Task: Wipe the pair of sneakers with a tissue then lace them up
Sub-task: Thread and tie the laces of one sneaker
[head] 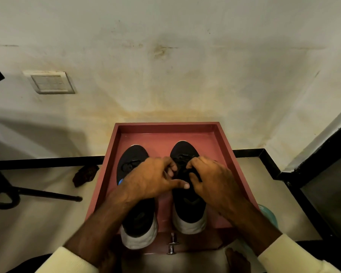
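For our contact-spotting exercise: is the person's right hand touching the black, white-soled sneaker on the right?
Touching. The head view shows the right hand curled onto the laces of the black, white-soled sneaker on the right.

2 sneakers [132,158] [187,201] | 2 hands [152,178] [213,180] | 1 tray [165,126] | 1 dark lump [85,175], maybe sandal

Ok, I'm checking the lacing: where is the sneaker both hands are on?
Head view: it is the right sneaker in the red tray, beside the left sneaker, under the left hand and right hand.
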